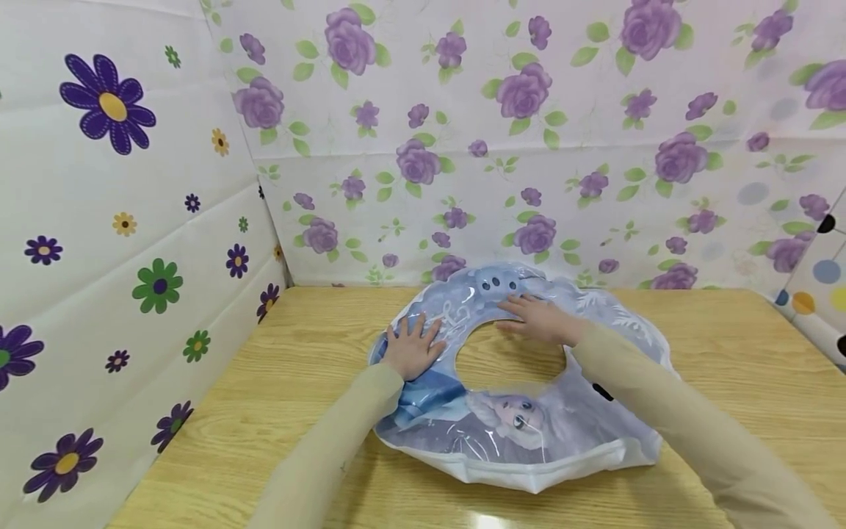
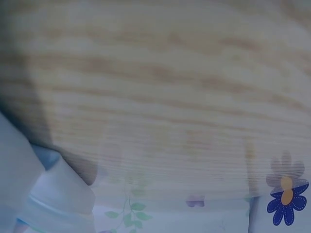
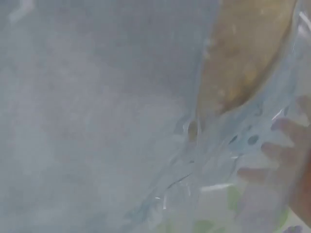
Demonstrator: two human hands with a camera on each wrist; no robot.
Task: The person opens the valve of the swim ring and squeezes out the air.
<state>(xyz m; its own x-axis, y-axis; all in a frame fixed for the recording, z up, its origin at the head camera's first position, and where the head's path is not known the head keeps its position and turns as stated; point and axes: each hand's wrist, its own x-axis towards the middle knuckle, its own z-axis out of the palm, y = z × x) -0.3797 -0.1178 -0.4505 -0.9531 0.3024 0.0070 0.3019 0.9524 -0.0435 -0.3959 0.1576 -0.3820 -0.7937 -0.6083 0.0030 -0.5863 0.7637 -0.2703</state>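
Observation:
A pale blue and lilac inflatable swim ring [image 1: 581,433] lies on the table, its printed character figure towards the near side. The plastic is creased along its near edge. On the ring's left part my left hand [image 1: 411,354] rests palm down with fingers spread. My right hand [image 1: 543,320] reaches across the far right part, its fingers extended over the inner edge of the hole. In the right wrist view, the ring [image 3: 97,107] fills most of the picture, and blurred outstretched fingers [image 3: 279,153] show at the right. Only a folded bit of the ring [image 2: 58,189] shows in the left wrist view; the left hand is out of that picture.
The wood-grain table [image 1: 297,353] extends around the ring and shows through its hole. Behind stands a white cloth backdrop [image 1: 370,147] with purple roses. A flower-patterned cloth [image 1: 73,191] hangs on the left, a dotted one [image 1: 826,294] on the right.

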